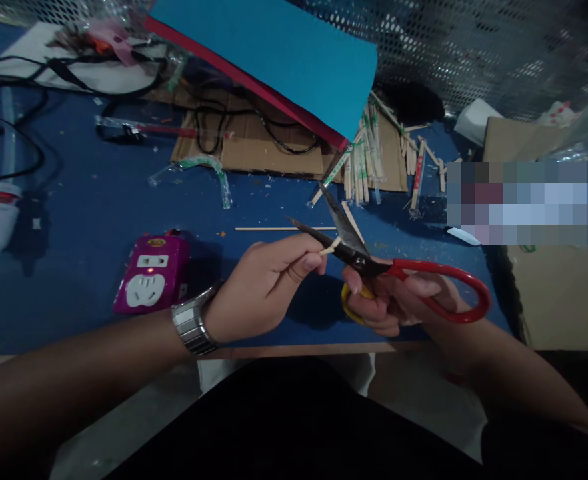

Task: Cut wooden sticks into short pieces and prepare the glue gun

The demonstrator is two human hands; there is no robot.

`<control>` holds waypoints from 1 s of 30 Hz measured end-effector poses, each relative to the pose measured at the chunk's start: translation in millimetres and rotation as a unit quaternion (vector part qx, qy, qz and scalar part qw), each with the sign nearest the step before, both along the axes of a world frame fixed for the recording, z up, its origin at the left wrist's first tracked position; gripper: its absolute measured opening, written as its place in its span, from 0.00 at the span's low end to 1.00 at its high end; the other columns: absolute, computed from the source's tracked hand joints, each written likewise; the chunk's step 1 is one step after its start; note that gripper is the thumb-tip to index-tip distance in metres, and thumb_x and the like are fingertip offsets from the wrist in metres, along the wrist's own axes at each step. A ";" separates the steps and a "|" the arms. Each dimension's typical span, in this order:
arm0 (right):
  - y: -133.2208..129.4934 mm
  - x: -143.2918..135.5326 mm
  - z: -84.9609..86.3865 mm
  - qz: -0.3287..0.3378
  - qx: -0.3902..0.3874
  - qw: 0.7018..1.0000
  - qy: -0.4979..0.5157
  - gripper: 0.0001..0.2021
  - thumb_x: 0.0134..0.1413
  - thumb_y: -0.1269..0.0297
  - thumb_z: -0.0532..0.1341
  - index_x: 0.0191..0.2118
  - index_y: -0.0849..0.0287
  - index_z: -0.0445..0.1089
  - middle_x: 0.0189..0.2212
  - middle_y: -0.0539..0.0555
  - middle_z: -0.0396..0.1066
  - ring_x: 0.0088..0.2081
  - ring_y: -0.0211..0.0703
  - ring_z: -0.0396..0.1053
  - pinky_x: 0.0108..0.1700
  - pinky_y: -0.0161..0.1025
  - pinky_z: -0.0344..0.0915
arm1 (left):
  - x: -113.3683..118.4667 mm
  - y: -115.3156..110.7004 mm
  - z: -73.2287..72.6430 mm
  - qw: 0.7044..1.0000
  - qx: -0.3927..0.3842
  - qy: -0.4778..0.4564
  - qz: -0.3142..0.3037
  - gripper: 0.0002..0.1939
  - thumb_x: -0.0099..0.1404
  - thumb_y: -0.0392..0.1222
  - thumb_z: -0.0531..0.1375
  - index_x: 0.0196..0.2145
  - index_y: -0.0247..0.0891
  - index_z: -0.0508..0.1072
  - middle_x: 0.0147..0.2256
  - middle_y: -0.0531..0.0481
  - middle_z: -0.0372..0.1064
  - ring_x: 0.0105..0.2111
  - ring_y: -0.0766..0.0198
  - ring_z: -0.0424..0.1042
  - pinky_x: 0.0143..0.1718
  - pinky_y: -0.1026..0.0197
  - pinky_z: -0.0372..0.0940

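Between thumb and forefinger, my left hand (269, 280) pinches a short, thin wooden stick (330, 249). The stick's far end lies at the spread blades of the scissors (359, 257); whether they touch it I cannot tell. My right hand (394, 300) is closed around the scissors' handles, one red loop showing at the right. A yellow curved edge (347, 304) shows by the fingers of that hand; its kind is unclear. Beyond the hands, a thin straight stick (284, 229) lies on the blue table, and a flat wooden stick (353, 222) shows behind the blades.
Left of my hands stands a purple power socket block (153, 273). Farther back are a blue sheet (274, 57) over a red one, cardboard (274, 152), wrapped wooden sticks (361, 167) and black cables (19, 127). A cardboard box (559, 293) borders the right side.
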State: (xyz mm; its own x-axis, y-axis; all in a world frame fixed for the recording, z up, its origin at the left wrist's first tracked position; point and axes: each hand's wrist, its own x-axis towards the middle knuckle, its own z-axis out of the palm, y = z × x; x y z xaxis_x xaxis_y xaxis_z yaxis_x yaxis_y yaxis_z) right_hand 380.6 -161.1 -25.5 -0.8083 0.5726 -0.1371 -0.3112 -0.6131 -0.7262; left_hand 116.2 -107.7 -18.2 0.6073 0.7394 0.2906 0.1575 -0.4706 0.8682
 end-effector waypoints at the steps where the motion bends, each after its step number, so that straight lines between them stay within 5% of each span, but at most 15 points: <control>1: -1.3 -1.3 2.8 -0.006 0.005 1.000 -0.012 0.27 0.65 0.40 0.63 0.56 0.55 0.63 0.33 0.45 0.55 0.26 0.33 0.47 0.23 0.32 0.48 | 0.0 -0.5 0.2 1.000 -0.001 -0.003 -0.002 0.17 0.84 0.46 0.53 0.38 0.41 0.74 0.27 0.58 0.68 0.26 0.71 0.66 0.31 0.66 0.61; 7: -7.6 -8.4 13.3 -0.096 0.039 0.986 -0.128 0.26 0.65 0.42 0.66 0.56 0.55 0.66 0.32 0.45 0.54 0.27 0.33 0.42 0.25 0.35 0.41 | 0.7 -2.6 -1.3 1.000 -0.010 0.003 0.022 0.18 0.84 0.45 0.52 0.37 0.40 0.73 0.27 0.57 0.69 0.26 0.69 0.67 0.32 0.65 0.62; 13: -5.4 -5.8 4.7 -0.095 0.179 0.957 -0.206 0.24 0.67 0.49 0.69 0.60 0.52 0.66 0.35 0.48 0.59 0.30 0.38 0.52 0.28 0.34 0.54 | 3.2 -2.5 -5.2 0.998 -0.030 -0.005 0.056 0.18 0.84 0.47 0.51 0.37 0.41 0.73 0.27 0.54 0.71 0.26 0.67 0.68 0.32 0.62 0.65; 21: -8.6 -1.2 2.3 -0.150 0.248 0.913 -0.288 0.24 0.69 0.52 0.67 0.65 0.47 0.65 0.38 0.50 0.60 0.32 0.41 0.55 0.31 0.37 0.57 | 2.3 -1.3 -6.6 0.997 -0.029 -0.015 0.070 0.17 0.84 0.45 0.52 0.39 0.41 0.75 0.30 0.55 0.72 0.28 0.69 0.70 0.35 0.63 0.66; 26: 3.2 16.2 10.1 -0.198 0.315 0.841 -0.392 0.26 0.70 0.55 0.67 0.69 0.48 0.62 0.38 0.50 0.63 0.32 0.41 0.58 0.33 0.38 0.58 | 2.1 0.3 -7.4 0.997 -0.049 -0.018 0.064 0.14 0.83 0.48 0.55 0.43 0.42 0.77 0.29 0.56 0.70 0.27 0.69 0.68 0.31 0.63 0.64; 30: 8.5 22.3 20.3 -0.154 0.425 0.772 -0.446 0.23 0.68 0.57 0.68 0.64 0.52 0.67 0.34 0.49 0.66 0.29 0.40 0.59 0.32 0.40 0.57 | 3.3 0.3 -5.9 0.994 -0.064 -0.028 0.079 0.11 0.81 0.46 0.58 0.42 0.41 0.77 0.31 0.53 0.73 0.27 0.68 0.69 0.28 0.62 0.64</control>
